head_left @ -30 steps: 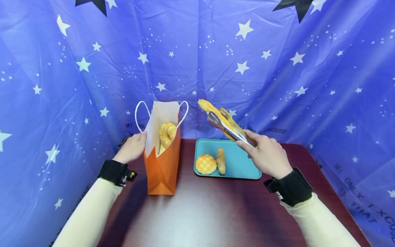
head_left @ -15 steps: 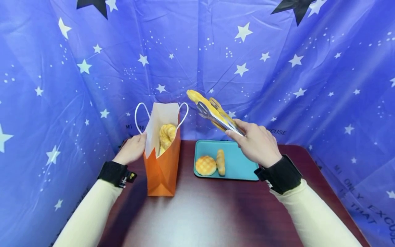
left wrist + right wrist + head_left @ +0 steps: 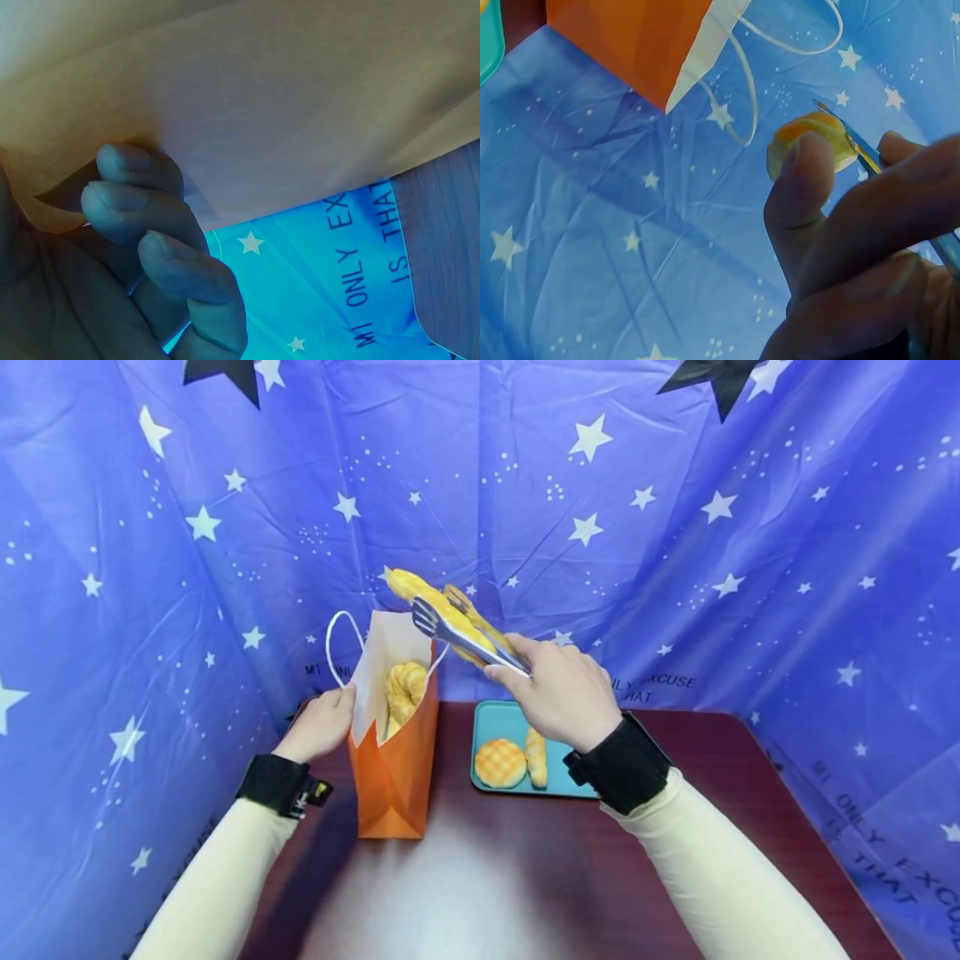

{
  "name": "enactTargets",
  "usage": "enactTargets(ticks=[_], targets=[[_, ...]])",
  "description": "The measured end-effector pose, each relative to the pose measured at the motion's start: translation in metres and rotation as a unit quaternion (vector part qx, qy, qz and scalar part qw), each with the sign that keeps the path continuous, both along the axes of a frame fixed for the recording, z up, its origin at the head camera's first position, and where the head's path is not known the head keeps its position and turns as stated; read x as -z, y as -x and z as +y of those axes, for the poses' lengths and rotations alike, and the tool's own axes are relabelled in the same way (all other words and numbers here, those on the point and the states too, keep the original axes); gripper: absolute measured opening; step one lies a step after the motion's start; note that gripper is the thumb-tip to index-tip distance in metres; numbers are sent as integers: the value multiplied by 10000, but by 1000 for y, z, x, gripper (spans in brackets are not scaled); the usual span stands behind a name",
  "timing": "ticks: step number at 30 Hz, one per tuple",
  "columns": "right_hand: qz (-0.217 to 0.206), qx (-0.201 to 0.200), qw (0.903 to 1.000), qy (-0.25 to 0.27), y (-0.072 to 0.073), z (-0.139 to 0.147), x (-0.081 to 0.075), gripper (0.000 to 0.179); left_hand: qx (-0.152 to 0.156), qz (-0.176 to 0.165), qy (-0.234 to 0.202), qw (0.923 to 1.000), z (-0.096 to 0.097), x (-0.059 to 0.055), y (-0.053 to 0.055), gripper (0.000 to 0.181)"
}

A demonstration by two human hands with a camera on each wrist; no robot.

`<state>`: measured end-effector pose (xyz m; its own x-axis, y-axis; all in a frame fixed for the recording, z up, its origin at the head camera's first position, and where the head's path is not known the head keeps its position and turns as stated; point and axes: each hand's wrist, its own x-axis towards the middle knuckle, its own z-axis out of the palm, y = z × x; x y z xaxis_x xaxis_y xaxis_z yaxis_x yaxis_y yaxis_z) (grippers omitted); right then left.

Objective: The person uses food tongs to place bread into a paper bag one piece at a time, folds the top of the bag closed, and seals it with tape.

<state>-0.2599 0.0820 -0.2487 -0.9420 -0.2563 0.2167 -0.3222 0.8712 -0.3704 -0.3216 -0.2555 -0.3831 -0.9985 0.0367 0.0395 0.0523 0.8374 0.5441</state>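
Observation:
My left hand (image 3: 318,724) grips the left side of the top edge of an orange paper bag (image 3: 390,793), standing upright with its mouth open. Curled fingers (image 3: 142,210) lie against the bag's side in the left wrist view. A twisted yellow bread (image 3: 406,685) shows inside the bag. My right hand (image 3: 564,692) holds metal tongs (image 3: 424,617) squeezed around a long yellow bread (image 3: 405,583). This bread is tilted, its far end above the bag's back rim. In the right wrist view, my fingers partly hide the bread (image 3: 784,142).
Right of the bag, a teal tray (image 3: 562,781) carries a round checkered bun (image 3: 500,763) and a small bread stick (image 3: 536,760). White rope handles (image 3: 330,647) rise from the bag. A blue star-printed curtain (image 3: 525,468) stands behind the dark red table (image 3: 450,893).
My right hand has moved left, carrying the tongs and long bread from above the tray to above the bag. The left hand and bag have stayed in place.

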Motion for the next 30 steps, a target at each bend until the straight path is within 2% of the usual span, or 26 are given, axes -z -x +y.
enactTargets(ticks=[10,16,21,30], targets=[[-80,-3,9999,69,9,-42,12,50,-47,10,-5,10000,1,1,0,78],[-179,16,9994,297,20,-56,25,43,-60,42,-36,10000,0,2,2,75],[-209,88,9994,271,29,-68,35,36,12,63,-92,9999,-2,1,1,73],[-315,278,9989,188,39,-87,48,36,14,202,-75,9998,-4,2,1,71]])
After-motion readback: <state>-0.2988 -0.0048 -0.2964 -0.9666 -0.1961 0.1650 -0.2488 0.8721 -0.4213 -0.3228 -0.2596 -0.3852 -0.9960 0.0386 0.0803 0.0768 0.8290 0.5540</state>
